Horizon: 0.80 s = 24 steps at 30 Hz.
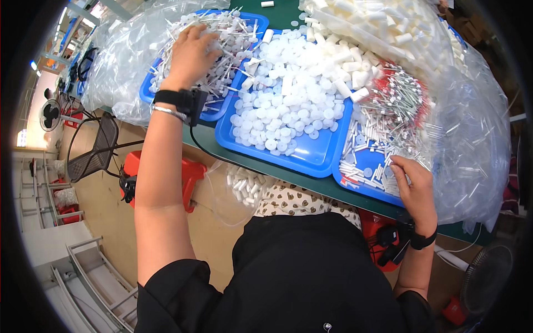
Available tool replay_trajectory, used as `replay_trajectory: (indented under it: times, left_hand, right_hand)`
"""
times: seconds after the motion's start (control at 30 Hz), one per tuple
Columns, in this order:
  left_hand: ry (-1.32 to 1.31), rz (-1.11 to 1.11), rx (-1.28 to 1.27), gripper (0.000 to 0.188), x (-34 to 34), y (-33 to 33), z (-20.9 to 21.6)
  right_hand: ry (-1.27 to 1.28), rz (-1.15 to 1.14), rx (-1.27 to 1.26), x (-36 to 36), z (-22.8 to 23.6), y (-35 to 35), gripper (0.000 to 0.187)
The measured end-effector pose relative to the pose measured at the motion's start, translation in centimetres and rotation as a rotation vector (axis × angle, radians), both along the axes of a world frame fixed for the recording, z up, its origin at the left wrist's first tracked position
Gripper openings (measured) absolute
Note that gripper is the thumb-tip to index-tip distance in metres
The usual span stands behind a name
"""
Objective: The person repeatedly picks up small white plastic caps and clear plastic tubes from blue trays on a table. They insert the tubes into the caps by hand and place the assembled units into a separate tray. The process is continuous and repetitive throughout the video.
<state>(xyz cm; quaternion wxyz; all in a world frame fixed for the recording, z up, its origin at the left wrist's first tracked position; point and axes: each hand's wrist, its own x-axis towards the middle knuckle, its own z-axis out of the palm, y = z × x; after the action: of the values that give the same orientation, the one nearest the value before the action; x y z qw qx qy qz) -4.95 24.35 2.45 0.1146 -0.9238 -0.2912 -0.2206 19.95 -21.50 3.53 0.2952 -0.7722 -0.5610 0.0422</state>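
Black shirt [294, 272] nearest; your L hand [193, 54] spreads wide over sticks [225, 77], R hand's [415, 182] grip can't tell; trays [308, 158] adjoin, prob. for reach.

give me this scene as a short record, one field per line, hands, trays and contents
left hand: over a mixed pile of discs and thin sticks; grip unclear
left tray: blue, holds that pile
middle tray: blue, translucent discs, bare patch at near side
right hand: at the right tray, near short white tubes; grip unclear
far right: clear plastic bag
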Motion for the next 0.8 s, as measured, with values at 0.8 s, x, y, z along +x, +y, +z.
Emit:
replay_trajectory:
  times: [0.8]
  left_hand:
    - [0.126,-0.188,-0.206,0.024,4.5,-5.8,-0.8]
  right_hand:
    - [0.07,-0.021,-0.038,0.3,-0.2,-1.1,0.014]
